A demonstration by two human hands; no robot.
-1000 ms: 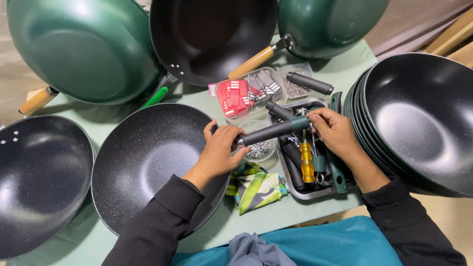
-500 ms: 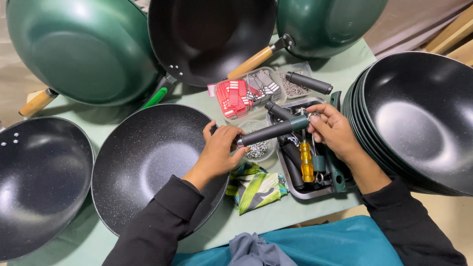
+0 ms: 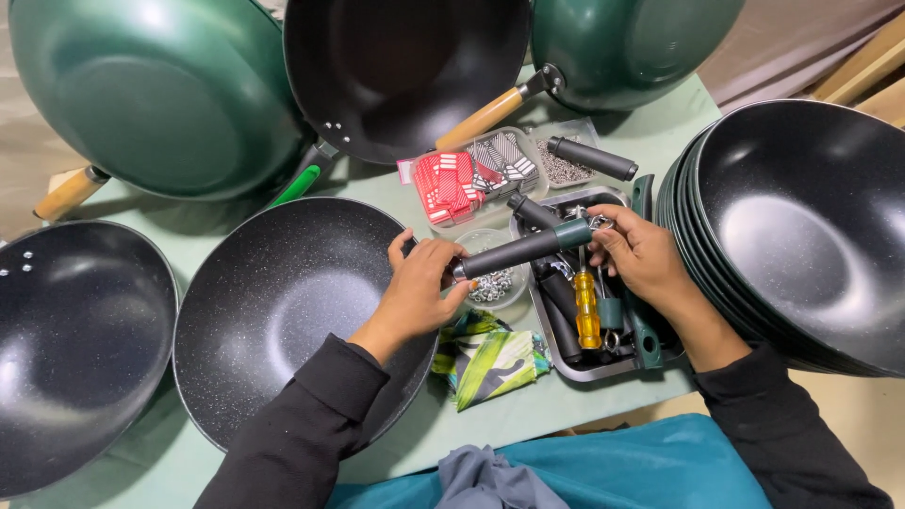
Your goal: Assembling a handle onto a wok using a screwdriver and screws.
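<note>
A dark grey cylindrical pan handle with a green metal end (image 3: pixel 523 249) is being held level between both hands, above a metal tray of tools (image 3: pixel 577 369) and beside the rim of a black speckled wok (image 3: pixel 283 311). Its grey end is being pinched by the left hand (image 3: pixel 424 287), fingers pressed together around it. The green end is being gripped by the right hand (image 3: pixel 641 259), fingertips closed on it.
</note>
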